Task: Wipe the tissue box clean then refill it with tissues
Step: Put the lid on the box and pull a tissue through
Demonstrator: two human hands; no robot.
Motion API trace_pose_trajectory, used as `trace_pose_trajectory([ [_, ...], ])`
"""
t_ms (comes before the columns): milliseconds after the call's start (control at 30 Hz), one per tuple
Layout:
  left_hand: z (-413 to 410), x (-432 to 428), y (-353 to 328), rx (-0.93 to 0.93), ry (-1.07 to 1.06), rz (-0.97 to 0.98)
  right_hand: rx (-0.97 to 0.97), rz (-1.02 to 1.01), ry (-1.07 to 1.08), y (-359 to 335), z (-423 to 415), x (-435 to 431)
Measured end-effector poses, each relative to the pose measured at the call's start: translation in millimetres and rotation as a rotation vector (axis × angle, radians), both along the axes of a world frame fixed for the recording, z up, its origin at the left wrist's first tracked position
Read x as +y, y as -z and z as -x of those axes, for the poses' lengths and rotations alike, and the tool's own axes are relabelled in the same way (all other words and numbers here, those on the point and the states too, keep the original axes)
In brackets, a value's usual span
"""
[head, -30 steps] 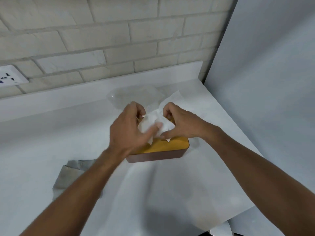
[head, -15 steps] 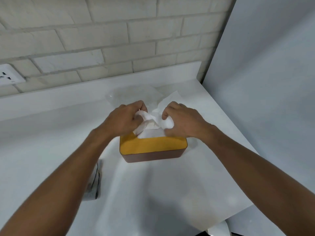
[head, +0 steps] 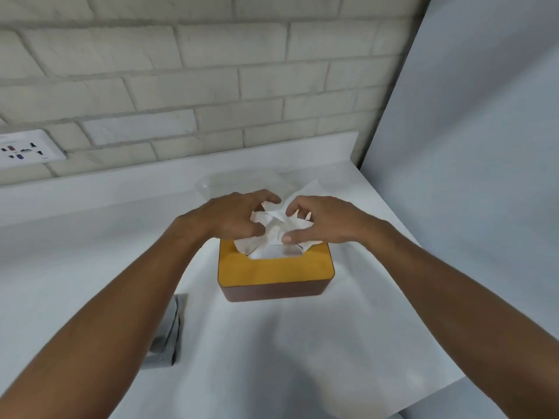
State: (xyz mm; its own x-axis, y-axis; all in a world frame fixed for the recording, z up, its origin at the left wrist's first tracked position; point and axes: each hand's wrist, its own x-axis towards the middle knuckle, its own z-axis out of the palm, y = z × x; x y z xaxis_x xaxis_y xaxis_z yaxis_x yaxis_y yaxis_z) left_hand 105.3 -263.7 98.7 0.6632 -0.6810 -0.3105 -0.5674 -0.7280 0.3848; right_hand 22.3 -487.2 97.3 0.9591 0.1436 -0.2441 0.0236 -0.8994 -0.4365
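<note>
Over the tissue box [head: 276,269], the left hand [head: 230,216] and right hand [head: 329,222] pinch soft, tear-prone tissues [head: 272,226], likely best held gently at the bunched top.

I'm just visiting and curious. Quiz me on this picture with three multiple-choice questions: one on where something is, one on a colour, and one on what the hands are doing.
1. Where is the grey cloth relative to the tissue box?
A. On top of it
B. On the counter to its left
C. Behind it

2. What colour is the box's top?
A. Green
B. Blue
C. Yellow

3. What are the left hand and right hand doing?
A. Both grip the white tissues at the box's opening
B. Both rest flat
C. One holds the cloth

Answers:
1 B: the cloth lies left of the box, partly under the left forearm.
2 C: the top is yellow over a brown base.
3 A: the fingers of both hands curl around the bunched tissues above the opening.
</note>
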Motion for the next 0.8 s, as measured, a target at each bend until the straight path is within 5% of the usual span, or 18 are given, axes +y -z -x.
trace_pose_trajectory([
  [100, 12.2, 4.9, 2.7, -0.016, 0.093, -0.118, -0.088, 0.272, -0.115, 17.2, 1.7, 3.7],
  [267, 5.9, 15.1, 29.0, -0.212, 0.041, 0.017, -0.038, 0.059, -0.024, 18.7, -4.3, 0.8],
  [433, -10.3, 29.7, 30.9, -0.061, -0.153, 0.105, 0.264, -0.176, 0.069, -0.2, -10.4, -0.8],
  [600, -13.7, 24.1, 26.8, 0.048, -0.218, 0.105, 0.226, -0.254, 0.125, -0.7, -9.2, 3.1],
  [800, -18.3, 18.3, 28.8, 0.067, -0.252, 0.042, 0.051, 0.277, -0.085, 1.6, 4.8, 11.7],
])
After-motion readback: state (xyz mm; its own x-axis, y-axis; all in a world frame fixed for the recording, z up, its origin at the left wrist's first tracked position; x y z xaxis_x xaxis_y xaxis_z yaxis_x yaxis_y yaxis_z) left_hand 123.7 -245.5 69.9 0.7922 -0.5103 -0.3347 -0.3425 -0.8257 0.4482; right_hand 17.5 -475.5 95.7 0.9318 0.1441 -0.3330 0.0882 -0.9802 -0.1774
